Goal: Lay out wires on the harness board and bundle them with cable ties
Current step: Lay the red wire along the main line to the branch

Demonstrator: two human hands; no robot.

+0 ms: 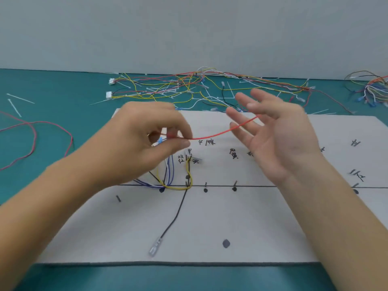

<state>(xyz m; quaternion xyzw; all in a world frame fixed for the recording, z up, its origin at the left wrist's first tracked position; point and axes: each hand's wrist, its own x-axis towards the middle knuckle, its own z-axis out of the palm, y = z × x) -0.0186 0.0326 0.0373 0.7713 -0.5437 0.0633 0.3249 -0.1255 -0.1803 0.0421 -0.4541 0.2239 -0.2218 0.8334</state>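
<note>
We are working over a white board (pixel 252 217) lying flat on a teal bench (pixel 52 91), which is meeting a plain pale wall (pixel 189 28) at its far edge. Our left hand (pixel 147 141) is pinching a red wire (pixel 212 135) between thumb and fingertips above the board's far left area. The wire is running rightward across the fingers of our right hand (pixel 279 135), which is gripping nothing, its fingers spread and relaxed.

On the board, a black wire (pixel 174 217) is running toward the near edge, a yellow wire (pixel 178 187) is curving along the drawn horizontal line, and blue wires (pixel 171 171) are hanging below the left hand. Behind the board, a tangle of loose wires (pixel 178 85) is lying on the bench, with cable ties (pixel 14 106) scattered to the left.
</note>
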